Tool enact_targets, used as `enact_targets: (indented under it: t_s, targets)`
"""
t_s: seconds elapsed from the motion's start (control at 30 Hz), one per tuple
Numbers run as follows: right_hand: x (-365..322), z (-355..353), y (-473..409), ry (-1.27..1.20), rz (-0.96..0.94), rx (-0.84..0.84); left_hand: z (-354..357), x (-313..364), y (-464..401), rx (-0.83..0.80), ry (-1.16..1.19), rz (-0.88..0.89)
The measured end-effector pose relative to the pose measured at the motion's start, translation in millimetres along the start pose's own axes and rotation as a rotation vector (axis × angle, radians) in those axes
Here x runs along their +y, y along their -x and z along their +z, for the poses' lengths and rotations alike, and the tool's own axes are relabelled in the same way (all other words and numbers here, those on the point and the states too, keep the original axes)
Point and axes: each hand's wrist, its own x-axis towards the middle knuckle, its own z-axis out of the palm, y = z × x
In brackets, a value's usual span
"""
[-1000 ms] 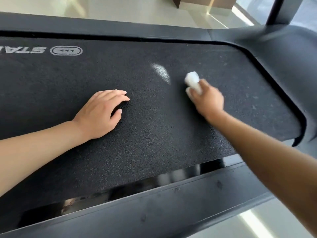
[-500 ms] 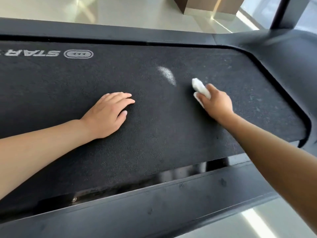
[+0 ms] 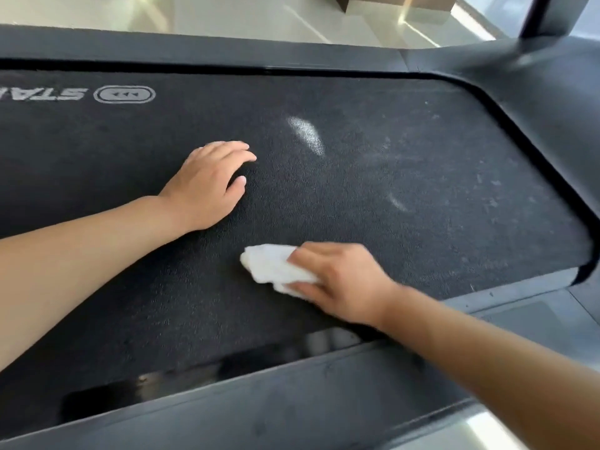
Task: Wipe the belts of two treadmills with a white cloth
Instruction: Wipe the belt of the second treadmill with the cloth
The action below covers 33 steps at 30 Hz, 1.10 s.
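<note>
A black textured treadmill belt (image 3: 406,177) fills most of the head view, with a grey logo (image 3: 125,94) printed at its far left. My right hand (image 3: 344,282) presses a folded white cloth (image 3: 276,267) flat on the belt near its front edge. My left hand (image 3: 207,186) rests palm down on the belt, fingers slightly spread, holding nothing, up and left of the cloth. A pale bright patch (image 3: 306,134) lies on the belt beyond both hands, and faint dusty specks dot the belt's right end.
A dark side rail (image 3: 292,407) runs along the near edge and another rail (image 3: 194,50) along the far edge. The treadmill's dark plastic end cover (image 3: 545,102) curves round the belt at right. A brown box (image 3: 399,3) stands on the pale floor beyond.
My right hand has dragged the cloth down the belt toward the near rail and a little left. The left hand has stayed planted on the belt.
</note>
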Motion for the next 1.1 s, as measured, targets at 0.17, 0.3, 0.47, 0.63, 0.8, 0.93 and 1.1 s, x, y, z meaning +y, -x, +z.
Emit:
enact_targets:
  t_s: [0.17,0.3,0.47,0.63,0.8,0.93,1.1]
  targets:
    - [140.3,-37.8,-48.6,0.2,0.577,0.206,2.7,-15.2,-14.1,0.018,-0.031,-0.088]
    - [190.6,-42.0,-104.6,0.198,0.797,0.325,12.8,-19.9,-17.7,0.085,-0.033,-0.154]
    - [132.9,-3.0,-157.9,0.109,0.499,0.267,14.3,-20.4,-18.5,0.133,-0.037,-0.228]
    - [100.3,6.2,-158.5,0.037,0.176,0.141,16.5,-23.8,-18.8,0.12,-0.062,-0.231]
    - [190.6,-25.3,-199.6,0.131,0.475,0.229,16.7,-23.8,-19.3,0.11,-0.095,-0.231]
    - [222.2,-29.8,-243.9,0.154,0.595,0.258,15.6,-22.0,-19.1,0.11,-0.107,-0.244]
    - [163.2,3.7,-239.8,0.121,0.281,0.161,13.4,-18.7,-18.3,0.094,-0.119,-0.26]
